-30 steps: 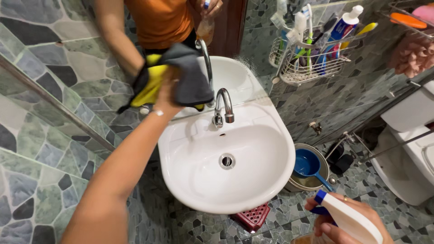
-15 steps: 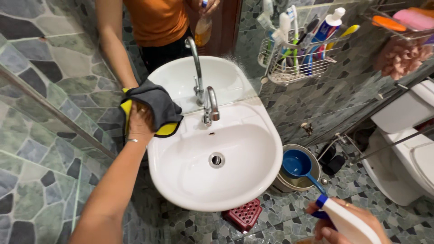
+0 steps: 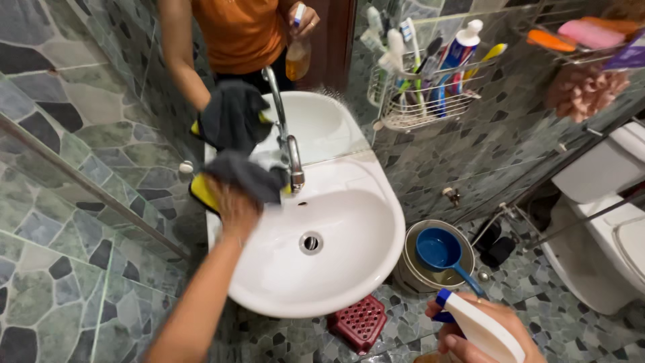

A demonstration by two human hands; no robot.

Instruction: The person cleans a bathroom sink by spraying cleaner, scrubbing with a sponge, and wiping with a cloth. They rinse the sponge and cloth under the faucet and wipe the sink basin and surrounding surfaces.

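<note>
The left hand (image 3: 236,205) presses a grey-and-yellow cleaning cloth (image 3: 235,176) against the back ledge of the white washbasin (image 3: 349,262), just beside the base of the chrome tap (image 3: 293,165) and below the mirror (image 3: 316,121). The fingers are spread flat and mostly covered by the fabric, so the grip is a palm-down clamp on the cloth rather than a pinch. The right hand (image 3: 480,326) is low at the bottom edge of the view, well apart from the basin, with its grip closed around the neck of a white spray bottle (image 3: 484,329) with a blue nozzle collar. The cloth appears soft, light and limp; it will likely fold and bunch under pressure, so it is best held with a broad palm over a gathered wad, not by one corner. If wet, it should slide readily on the glazed basin. The bottle appears rigid plastic and is best held at the neck, with a finger free for the trigger; how full it is cannot be told. A metal pail with a blue dipper (image 3: 440,250) stands on the floor beside the basin, and a wire rack of toothbrushes (image 3: 420,94) hangs on the wall.
</note>
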